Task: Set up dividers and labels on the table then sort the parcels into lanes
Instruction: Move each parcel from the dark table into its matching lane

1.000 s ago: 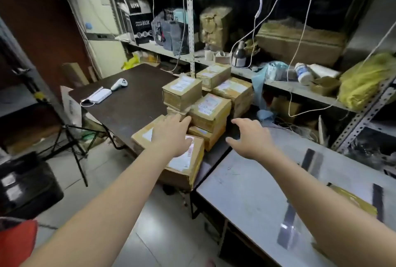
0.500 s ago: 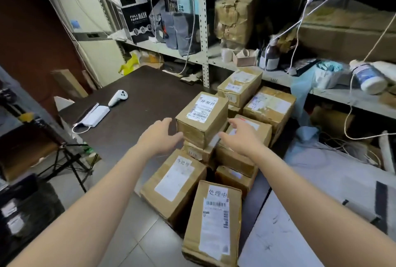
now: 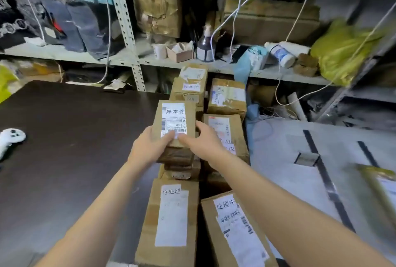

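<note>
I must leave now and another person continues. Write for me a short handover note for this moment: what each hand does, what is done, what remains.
Hands: left hand and right hand both grip the top parcel, labelled 异常件, on the pile.
Pile: on the dark table, at its right edge.
Done: black tape strips lie on the grey table; a single parcel lies there.
Left: sort the gripped parcel and the rest of the pile into lanes. Lane labels cannot be made out.

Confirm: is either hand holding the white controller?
No, the white controller lies untouched on the dark table at far left, while the left hand and right hand both grip the top box.
</note>
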Demonstrator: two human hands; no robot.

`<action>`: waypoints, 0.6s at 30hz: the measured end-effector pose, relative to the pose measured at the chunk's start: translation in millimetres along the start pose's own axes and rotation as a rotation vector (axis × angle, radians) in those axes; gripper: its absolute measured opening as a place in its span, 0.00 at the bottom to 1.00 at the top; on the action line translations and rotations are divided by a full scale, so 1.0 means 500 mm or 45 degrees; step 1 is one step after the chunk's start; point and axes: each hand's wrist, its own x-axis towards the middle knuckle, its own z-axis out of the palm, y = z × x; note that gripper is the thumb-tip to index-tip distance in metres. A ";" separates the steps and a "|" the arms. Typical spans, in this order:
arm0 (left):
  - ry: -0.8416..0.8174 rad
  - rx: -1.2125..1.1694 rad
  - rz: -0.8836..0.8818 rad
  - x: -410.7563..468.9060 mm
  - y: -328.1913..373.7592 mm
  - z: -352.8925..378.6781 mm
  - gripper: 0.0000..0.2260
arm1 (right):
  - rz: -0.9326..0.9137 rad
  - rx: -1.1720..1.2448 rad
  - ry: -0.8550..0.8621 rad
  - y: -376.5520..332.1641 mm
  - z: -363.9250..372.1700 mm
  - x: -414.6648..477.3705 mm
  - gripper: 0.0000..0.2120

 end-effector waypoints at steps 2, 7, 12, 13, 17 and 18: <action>0.028 0.023 0.037 -0.008 0.002 -0.003 0.18 | 0.011 0.056 0.037 -0.004 0.002 -0.017 0.25; 0.134 0.202 0.172 -0.060 0.088 0.005 0.18 | 0.008 0.176 0.148 -0.008 -0.054 -0.078 0.23; 0.061 0.181 0.338 -0.149 0.200 0.071 0.19 | -0.042 0.247 0.306 0.016 -0.181 -0.160 0.24; 0.041 0.178 0.362 -0.172 0.220 0.095 0.20 | -0.053 0.255 0.332 0.028 -0.213 -0.184 0.24; -0.072 0.143 0.494 -0.283 0.304 0.237 0.25 | -0.034 0.254 0.478 0.114 -0.364 -0.300 0.21; -0.113 0.124 0.526 -0.317 0.325 0.281 0.25 | -0.026 0.256 0.517 0.143 -0.406 -0.332 0.22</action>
